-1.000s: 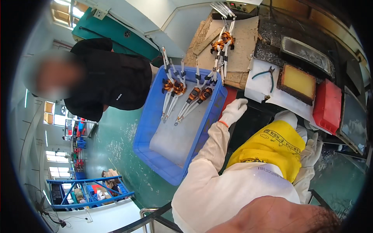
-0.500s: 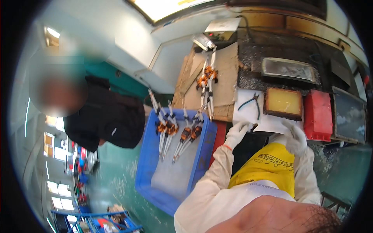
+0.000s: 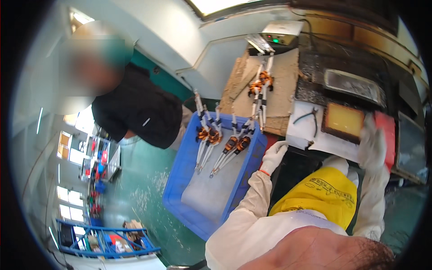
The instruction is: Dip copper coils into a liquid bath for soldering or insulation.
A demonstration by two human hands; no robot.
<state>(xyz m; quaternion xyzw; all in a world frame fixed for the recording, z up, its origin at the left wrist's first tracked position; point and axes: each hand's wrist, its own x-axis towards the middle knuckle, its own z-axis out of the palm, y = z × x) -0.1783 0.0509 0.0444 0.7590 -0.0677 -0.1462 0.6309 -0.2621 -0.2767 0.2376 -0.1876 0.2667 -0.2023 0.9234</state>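
Left hand, white-gloved, is curled over the right rim of the blue bin, fingers closed on that edge. Right hand, also gloved, is up near the red block at the bench's right side; it's blurred, so I cannot tell whether it is open or gripping anything.

In the bin, a grey sheet lines the bottom, and four coil parts with orange windings and long metal legs lie side by side at its far end, legs overhanging the rim. Beyond the bin, two more coil parts lie on the cardboard. Just right of that, cutters rest on a white sheet, beside a framed yellow pad. A yellow apron hangs between the two arms.

On the far left of the bin, another person in a black top stands close by.
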